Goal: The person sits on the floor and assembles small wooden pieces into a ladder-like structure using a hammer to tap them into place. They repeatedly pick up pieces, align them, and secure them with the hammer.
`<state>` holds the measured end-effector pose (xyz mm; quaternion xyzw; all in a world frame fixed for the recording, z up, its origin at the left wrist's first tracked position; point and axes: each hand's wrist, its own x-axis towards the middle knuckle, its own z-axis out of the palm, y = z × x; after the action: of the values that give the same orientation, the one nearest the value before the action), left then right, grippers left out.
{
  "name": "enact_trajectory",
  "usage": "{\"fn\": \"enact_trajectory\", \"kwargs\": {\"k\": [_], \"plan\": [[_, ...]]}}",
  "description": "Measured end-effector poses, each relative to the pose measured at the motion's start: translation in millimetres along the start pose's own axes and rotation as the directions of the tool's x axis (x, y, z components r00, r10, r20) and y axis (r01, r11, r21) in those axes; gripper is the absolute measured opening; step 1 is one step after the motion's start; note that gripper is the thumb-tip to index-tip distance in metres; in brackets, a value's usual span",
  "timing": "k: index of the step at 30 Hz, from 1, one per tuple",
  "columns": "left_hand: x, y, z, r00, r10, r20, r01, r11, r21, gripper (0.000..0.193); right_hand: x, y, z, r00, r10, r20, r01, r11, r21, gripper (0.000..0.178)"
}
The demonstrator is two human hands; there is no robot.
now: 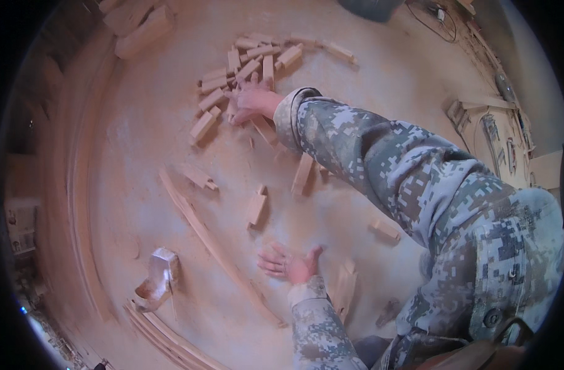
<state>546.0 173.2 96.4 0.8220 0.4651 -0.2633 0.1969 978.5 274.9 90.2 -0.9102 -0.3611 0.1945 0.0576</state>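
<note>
Reaching among wooden blocks (234,60), right hand (252,100); open surface (319,225) edging left hand (294,265)

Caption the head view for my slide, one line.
Right hand among small tan wooden blocks with narrowed ends, left hand open over a dusty tan surface.

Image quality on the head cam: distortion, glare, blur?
Head view: black fisheye rim, raised edge at left bowed; head view: small bluish-white glare at lower-left rim; head view: hazy softness overall, including left hand, though wooden blocks remain distinguishable.
</note>
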Motion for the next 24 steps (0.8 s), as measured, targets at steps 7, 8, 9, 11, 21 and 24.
{"fn": "enact_trajectory", "kwargs": {"k": [7,8,9,11,21,24], "plan": [[3.3,-8.1,10.9,0.997,-0.024,0.068,0.022,0.999,0.026,0.150,-100.5,53.1,52.8,0.980,-0.120,-0.160,0.116,0.993,-0.033,0.084],[4.1,-11.1,11.4,0.998,-0.021,0.051,0.020,0.999,0.025,0.149,-124.4,54.5,56.6,0.982,-0.101,-0.160,0.097,0.995,-0.031,0.082],[5.6,-13.8,11.9,0.999,-0.021,0.034,0.020,0.999,0.026,0.149,-147.9,58.0,58.6,0.985,-0.104,-0.140,0.102,0.995,-0.023,0.078],[5.0,-15.0,12.1,0.999,0.000,0.034,-0.001,0.999,0.036,0.150,-201.2,61.1,50.0,0.992,-0.091,-0.090,0.091,0.996,-0.002,0.071],[18.1,-9.2,45.9,0.988,0.074,-0.135,-0.093,0.986,-0.138,0.140,-351.4,123.6,79.3,0.969,-0.134,-0.206,0.129,0.991,-0.041,0.054],[18.9,-9.3,36.5,0.989,0.098,-0.110,-0.115,0.980,-0.165,0.133,-369.2,150.8,88.8,0.955,-0.107,-0.276,0.113,0.994,0.004,0.040]]}}
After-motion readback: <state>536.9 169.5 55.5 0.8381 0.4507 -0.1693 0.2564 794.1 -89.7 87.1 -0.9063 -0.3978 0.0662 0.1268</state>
